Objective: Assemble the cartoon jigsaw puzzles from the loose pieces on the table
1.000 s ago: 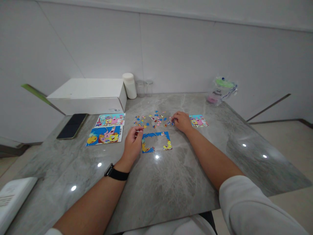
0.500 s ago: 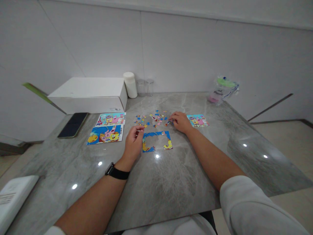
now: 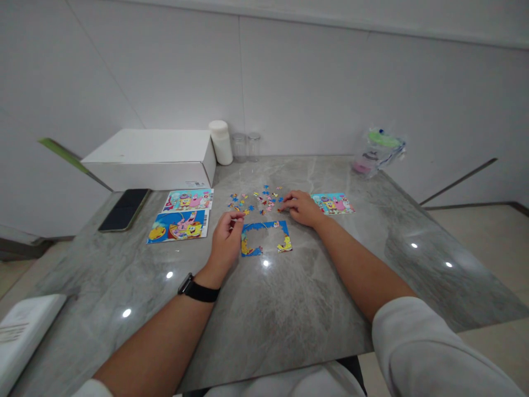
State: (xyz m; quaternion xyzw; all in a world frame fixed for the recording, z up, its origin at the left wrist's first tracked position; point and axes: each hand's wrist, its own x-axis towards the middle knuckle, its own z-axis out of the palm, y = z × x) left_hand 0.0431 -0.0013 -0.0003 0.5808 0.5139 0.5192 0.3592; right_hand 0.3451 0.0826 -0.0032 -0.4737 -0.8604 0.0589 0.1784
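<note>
A partly built jigsaw puzzle (image 3: 264, 225) lies flat on the table, its blue and yellow border surrounding an open middle with a gap at the bottom. Beside its upper left corner is my left hand (image 3: 227, 229), thumb and fingers pinched together; what they hold, if anything, is too small to make out. Loose puzzle pieces (image 3: 266, 199) are scattered behind the border. My right hand (image 3: 301, 208) reaches in at their right side, fingers bent down, fingertips closed at a small puzzle piece on the table. Beyond that hand lies a cartoon picture card (image 3: 336, 203).
Two more picture cards (image 3: 177, 226) lie left of the puzzle, next to a phone (image 3: 124, 210). Behind them stand a white box (image 3: 149, 160), a white bottle (image 3: 221, 143) and two clear jars (image 3: 247, 148). A plastic bag (image 3: 376, 153) sits at the back right, a white packet (image 3: 28, 328) front left.
My right hand has shifted slightly left, its fingertips further into the loose pieces, uncovering more of the right card. My left hand and the bordered puzzle have stayed in place.
</note>
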